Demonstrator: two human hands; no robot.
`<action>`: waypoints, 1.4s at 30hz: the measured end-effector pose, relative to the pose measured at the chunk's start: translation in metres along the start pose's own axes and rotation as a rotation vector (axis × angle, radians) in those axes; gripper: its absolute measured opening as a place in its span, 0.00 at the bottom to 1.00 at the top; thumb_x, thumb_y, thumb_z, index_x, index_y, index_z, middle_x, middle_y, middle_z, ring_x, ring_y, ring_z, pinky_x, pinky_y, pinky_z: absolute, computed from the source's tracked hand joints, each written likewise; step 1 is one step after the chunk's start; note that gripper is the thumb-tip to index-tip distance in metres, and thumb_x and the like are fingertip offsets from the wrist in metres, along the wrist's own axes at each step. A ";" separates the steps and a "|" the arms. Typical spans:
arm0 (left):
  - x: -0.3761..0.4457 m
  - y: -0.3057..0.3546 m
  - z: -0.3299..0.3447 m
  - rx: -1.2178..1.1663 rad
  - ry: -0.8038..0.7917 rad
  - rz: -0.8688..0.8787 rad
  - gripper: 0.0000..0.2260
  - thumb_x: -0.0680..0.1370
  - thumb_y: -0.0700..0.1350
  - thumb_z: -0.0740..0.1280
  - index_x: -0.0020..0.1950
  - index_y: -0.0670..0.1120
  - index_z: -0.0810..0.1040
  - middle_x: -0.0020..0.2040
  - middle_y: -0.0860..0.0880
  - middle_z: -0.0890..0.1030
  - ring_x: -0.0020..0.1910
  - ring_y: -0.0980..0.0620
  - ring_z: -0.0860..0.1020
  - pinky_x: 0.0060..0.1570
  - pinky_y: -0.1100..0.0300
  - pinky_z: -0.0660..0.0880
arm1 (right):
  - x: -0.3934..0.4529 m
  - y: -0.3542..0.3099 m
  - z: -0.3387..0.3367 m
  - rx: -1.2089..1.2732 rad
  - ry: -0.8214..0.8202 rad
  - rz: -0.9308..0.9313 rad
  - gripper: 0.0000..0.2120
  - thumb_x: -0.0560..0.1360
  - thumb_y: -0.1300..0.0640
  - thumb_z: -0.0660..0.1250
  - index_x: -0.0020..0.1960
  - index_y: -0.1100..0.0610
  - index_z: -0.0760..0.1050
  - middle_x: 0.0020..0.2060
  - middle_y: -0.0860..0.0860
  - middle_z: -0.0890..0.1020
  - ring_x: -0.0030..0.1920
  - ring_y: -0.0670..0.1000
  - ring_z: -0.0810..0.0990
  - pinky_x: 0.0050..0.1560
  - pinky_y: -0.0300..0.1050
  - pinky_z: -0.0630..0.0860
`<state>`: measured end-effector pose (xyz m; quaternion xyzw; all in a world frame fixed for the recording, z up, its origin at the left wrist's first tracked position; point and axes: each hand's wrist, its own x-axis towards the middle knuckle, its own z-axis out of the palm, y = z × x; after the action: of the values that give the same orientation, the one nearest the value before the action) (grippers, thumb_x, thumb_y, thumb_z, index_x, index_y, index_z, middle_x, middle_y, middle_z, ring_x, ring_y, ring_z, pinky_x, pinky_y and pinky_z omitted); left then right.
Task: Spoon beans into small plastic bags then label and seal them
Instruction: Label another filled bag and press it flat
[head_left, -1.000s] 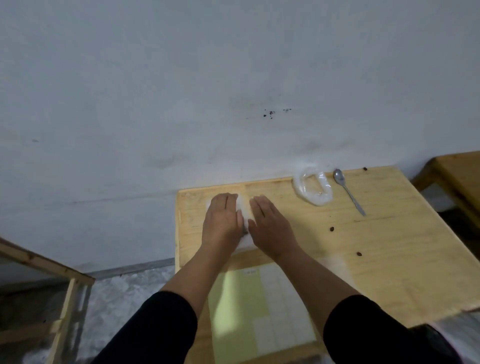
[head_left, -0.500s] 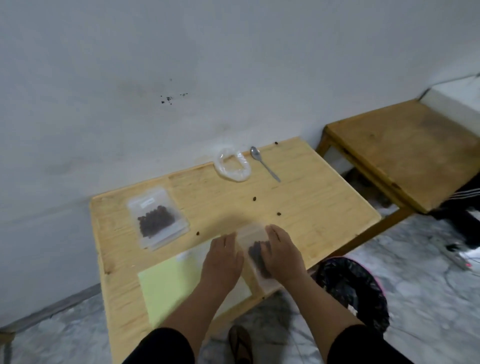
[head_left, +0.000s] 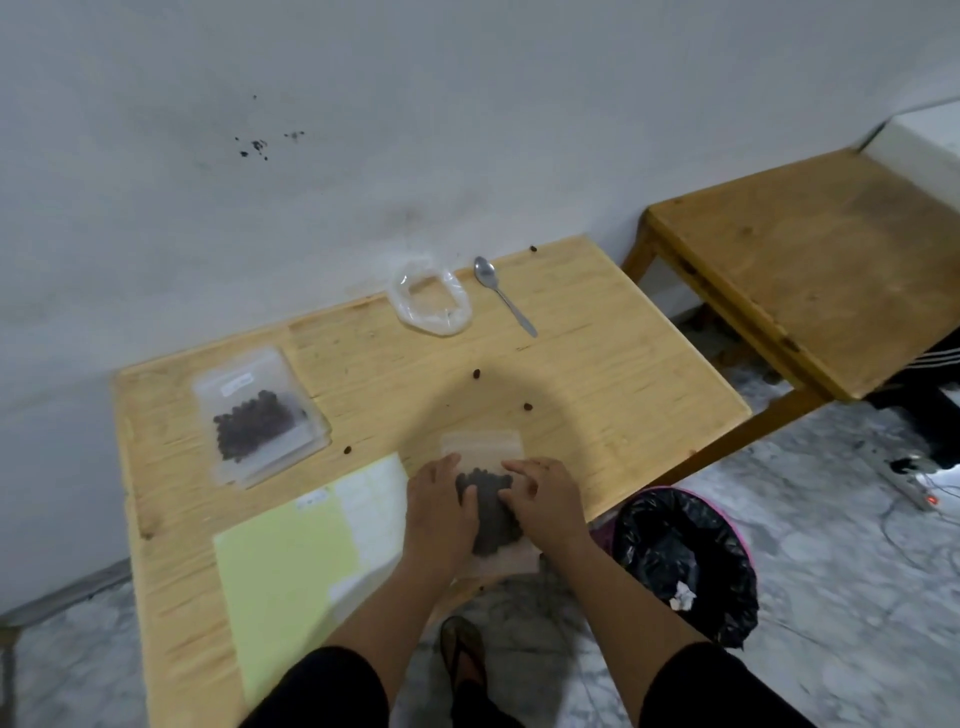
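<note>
Nearly There: One Bag Finished, the Second Under My Hands

Already one small bag of beans lies flat at the far left of the desk, near the wall. It carries a white label near its top, and its dark beans are heaped in the lower half. It seems to rest on other clear bags, though I cannot be sure how many. I judge that one done, or close to it.

My left hand and right hand are both pressed down on the second bag at the near edge of the desk. My fingers are curled against its sides, pinning it rather than lifting it. The beans inside form a dark lump between my palms. The upper part of the bag pokes out beyond my fingertips, pale and flat. I cannot tell whether its strip is closed yet, and I see no label on it.

Just left of my hands lies the yellow label sheet, part of it already peeled white. The spoon rests far back, beside a rolled-open plastic bag that looks nearly empty. A few loose beans are scattered across the wood.

As I judge it, what remains is labelling and sealing this bag, and perhaps gathering the strays.
</note>
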<state>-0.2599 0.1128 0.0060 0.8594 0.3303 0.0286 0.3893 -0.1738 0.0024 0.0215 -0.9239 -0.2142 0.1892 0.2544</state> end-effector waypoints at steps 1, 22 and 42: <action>0.000 0.000 0.000 -0.027 -0.002 -0.011 0.18 0.78 0.44 0.61 0.69 0.47 0.68 0.67 0.46 0.70 0.66 0.47 0.66 0.65 0.56 0.63 | 0.000 0.000 -0.001 0.059 0.014 0.022 0.17 0.72 0.56 0.69 0.61 0.53 0.77 0.57 0.54 0.76 0.58 0.52 0.73 0.60 0.39 0.66; -0.032 -0.059 -0.097 -0.521 0.047 -0.151 0.11 0.75 0.46 0.69 0.56 0.57 0.76 0.45 0.59 0.79 0.46 0.59 0.76 0.48 0.59 0.74 | -0.018 -0.100 0.029 0.665 -0.285 0.076 0.10 0.73 0.63 0.68 0.54 0.59 0.80 0.40 0.48 0.81 0.38 0.44 0.77 0.36 0.28 0.74; -0.089 -0.186 -0.163 -0.665 0.270 -0.294 0.16 0.75 0.38 0.70 0.56 0.56 0.77 0.54 0.62 0.77 0.61 0.54 0.75 0.63 0.53 0.72 | -0.023 -0.168 0.136 0.159 0.049 -0.071 0.11 0.74 0.64 0.65 0.56 0.60 0.77 0.50 0.55 0.82 0.52 0.53 0.78 0.52 0.38 0.69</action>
<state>-0.4809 0.2554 0.0103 0.6185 0.4707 0.1908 0.5996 -0.3057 0.1752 0.0111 -0.8970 -0.2245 0.1737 0.3388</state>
